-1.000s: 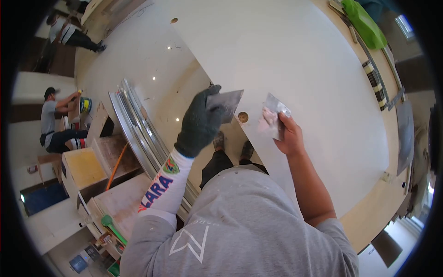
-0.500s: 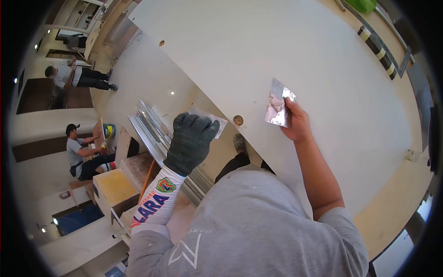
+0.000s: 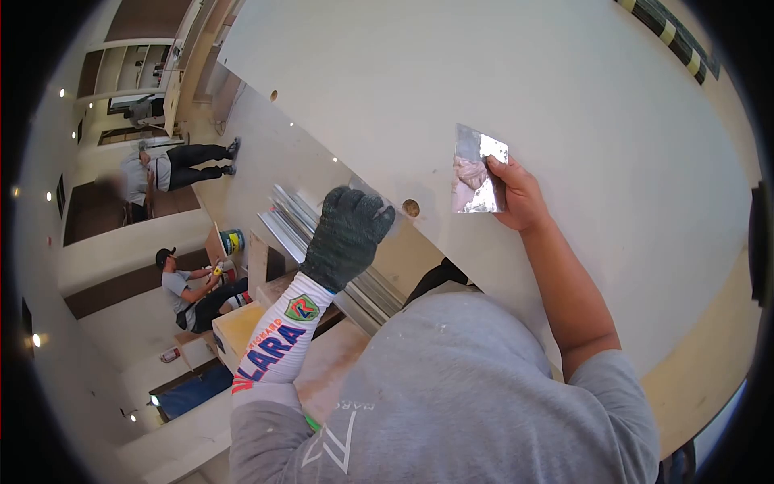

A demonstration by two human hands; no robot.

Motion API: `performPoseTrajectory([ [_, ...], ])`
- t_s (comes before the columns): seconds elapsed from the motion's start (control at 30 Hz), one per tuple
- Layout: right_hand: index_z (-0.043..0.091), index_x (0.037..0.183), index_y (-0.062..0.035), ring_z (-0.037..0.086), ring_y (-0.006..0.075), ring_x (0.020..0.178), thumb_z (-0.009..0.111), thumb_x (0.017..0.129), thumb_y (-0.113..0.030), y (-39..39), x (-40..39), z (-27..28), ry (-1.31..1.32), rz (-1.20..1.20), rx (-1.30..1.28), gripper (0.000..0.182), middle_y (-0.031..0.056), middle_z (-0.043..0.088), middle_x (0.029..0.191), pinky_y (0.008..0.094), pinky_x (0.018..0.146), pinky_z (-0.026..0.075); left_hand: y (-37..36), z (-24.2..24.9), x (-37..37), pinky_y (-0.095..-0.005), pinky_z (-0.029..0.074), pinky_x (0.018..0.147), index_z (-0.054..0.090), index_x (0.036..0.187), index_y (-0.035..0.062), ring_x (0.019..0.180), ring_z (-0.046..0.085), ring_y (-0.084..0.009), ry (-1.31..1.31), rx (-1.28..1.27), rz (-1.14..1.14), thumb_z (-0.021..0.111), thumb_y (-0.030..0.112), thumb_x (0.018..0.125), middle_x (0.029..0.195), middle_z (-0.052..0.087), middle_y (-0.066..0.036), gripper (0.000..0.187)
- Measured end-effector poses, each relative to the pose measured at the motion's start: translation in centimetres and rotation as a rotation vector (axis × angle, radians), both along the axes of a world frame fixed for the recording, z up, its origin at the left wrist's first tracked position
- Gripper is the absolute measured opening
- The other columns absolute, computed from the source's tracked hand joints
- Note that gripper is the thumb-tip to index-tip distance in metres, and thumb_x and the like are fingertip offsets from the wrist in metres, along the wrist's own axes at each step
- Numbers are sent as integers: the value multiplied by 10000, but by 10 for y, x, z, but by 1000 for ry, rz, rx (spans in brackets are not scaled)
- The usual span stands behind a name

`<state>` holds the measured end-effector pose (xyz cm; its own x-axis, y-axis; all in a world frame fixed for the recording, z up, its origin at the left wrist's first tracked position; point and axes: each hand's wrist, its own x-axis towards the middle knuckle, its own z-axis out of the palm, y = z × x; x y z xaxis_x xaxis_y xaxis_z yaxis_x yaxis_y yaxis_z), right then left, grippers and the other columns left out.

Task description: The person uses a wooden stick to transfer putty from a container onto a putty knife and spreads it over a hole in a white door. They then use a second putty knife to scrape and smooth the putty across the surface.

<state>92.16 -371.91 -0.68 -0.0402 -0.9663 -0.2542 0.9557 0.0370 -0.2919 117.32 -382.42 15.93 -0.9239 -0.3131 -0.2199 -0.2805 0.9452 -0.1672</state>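
Greys, whites and a few bright spots

The left hand wears a dark charcoal knit glove above a white sleeve printed with blue and red letters and a green, orange and red badge. The bare right hand pinches a shiny silver blade smeared with pale pinkish filler. The board is off-white, with a small brown round spot. The person's shirt is grey with white speckles and a white logo. A black-and-cream striped strip lies at top right, and silvery metal rails lie below the board.
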Motion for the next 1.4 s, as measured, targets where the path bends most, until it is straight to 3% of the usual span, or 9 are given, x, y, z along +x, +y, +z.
performPoseTrajectory([
  [0.13,515,1295,-26,653,187,1074,524,1033,-180,-2,1,-4,-25,-6,8,304,84,643,1197,372,915,564,2,3,-9,-464,480,953,687,1074,82,1027,617,-311,99,177,178,638,-7,772,1048,660,-109,319],
  [0.23,542,1262,-34,647,157,1051,559,1023,-174,-1,0,5,-61,3,3,278,61,646,1165,340,895,563,0,0,-10,-409,537,849,686,1050,47,941,665,-310,383,296,280,651,-40,816,990,690,-125,252],
  [0.43,548,1255,-38,656,152,1023,556,1025,-174,-1,1,-2,-63,2,1,267,59,649,1157,332,876,571,-3,-7,1,-381,558,839,698,1003,41,933,697,-293,410,476,400,661,-65,819,991,707,-127,216],
  [0.67,564,1238,-41,657,153,1043,557,1026,-170,1,1,-1,-76,-6,4,248,58,660,1139,344,886,574,-3,-11,5,-383,560,852,698,1004,45,951,697,-302,390,513,351,649,-86,803,1002,712,-128,245],
  [0.77,453,1373,-13,652,241,1138,460,1056,-198,1,1,-2,-10,6,-28,367,131,612,1283,421,954,567,-2,-14,5,-389,561,851,699,1006,52,952,693,-311,368,500,324,652,-83,788,1004,712,-133,260],
  [0.87,568,1230,-38,661,164,1056,554,1025,-161,1,0,11,-82,-4,-9,240,67,666,1158,357,906,573,-2,-14,5,-404,560,860,701,1012,61,959,688,-321,355,464,265,658,-76,769,1009,712,-134,282],
  [1.13,574,1224,-37,668,169,1047,562,1020,-157,1,0,17,-90,-1,-15,238,72,672,1150,367,907,575,1,-17,8,-437,535,935,707,1039,66,1003,677,-329,283,430,210,682,-46,748,1036,716,-132,313],
  [1.4,582,1211,-41,671,154,1025,574,1014,-150,-2,-1,15,-79,-5,19,226,58,675,1127,353,885,579,10,-17,6,-428,541,901,701,1049,61,988,673,-327,291,434,224,675,-16,777,1029,710,-130,284],
])
